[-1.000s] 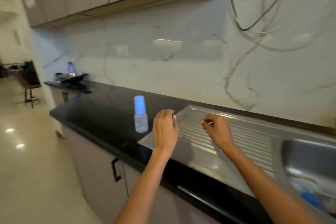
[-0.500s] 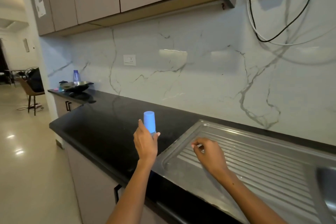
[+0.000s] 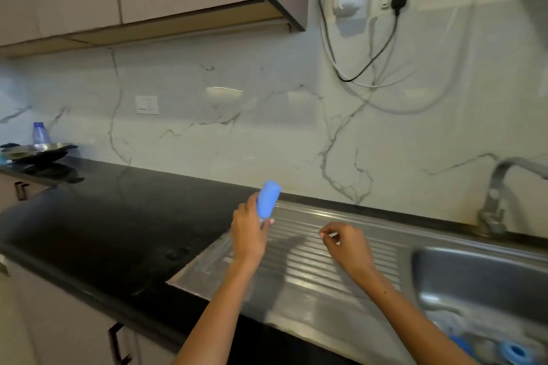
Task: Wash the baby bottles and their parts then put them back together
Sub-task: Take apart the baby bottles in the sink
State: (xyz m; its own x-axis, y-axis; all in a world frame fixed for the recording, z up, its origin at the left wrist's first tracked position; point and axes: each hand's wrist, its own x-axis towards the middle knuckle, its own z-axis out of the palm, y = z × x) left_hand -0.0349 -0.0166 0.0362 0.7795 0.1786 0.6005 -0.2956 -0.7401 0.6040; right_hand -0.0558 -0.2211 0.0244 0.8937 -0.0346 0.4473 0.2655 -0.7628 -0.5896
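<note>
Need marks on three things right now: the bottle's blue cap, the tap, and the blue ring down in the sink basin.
blue cap [image 3: 268,198]: head view, on the cap's side wall, above the left hand [image 3: 248,238] holding the bottle.
tap [image 3: 495,187]: head view, on the curved spout's riser.
blue ring [image 3: 515,352]: head view, on its top rim.

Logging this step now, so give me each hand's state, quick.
Left hand: holding the bottle, lifted over the drainboard.
Right hand: fingers pinched; whether it holds anything cannot be told.

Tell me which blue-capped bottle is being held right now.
The baby bottle in the left hand, tilted above the drainboard. The other bottle stands untouched at the counter's far left end.
</note>
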